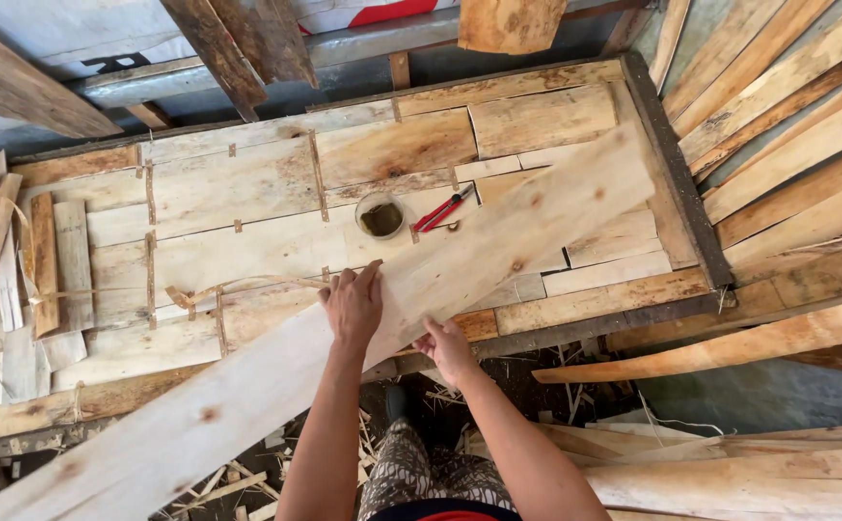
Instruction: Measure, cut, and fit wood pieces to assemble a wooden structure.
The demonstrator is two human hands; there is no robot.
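Pale wood fills nearly everything I look down on; a long veneer sheet [460, 260] lies slantwise across the worktop [672, 164], its near end running off the front edge toward the lower left and its far end reaching up toward the right corner of the dark frame; my left hand [353, 304] lies flat on top of this sheet with the fingers spread and pressed down, the fingertips pointing away from me; my right hand [445, 349] grips the sheet's near edge just beside the left one, thumb on top and fingers curled under, so it pinches the thin wood; beneath the sheet the worktop carries a patchwork of veneer pieces [247, 203] laid edge to edge, joined here and there by short strips of brown tape; a small round container [380, 215] with dark contents sits on the patchwork just beyond the sheet, and red-handled pliers [442, 209] lie right beside it, their tips close to the sheet's upper edge; a curled shaving [233, 287] trails across the pieces to the left of my left hand; more long planks [787, 116] are stacked at the right, and wood scraps [247, 473] litter the floor by my legs.
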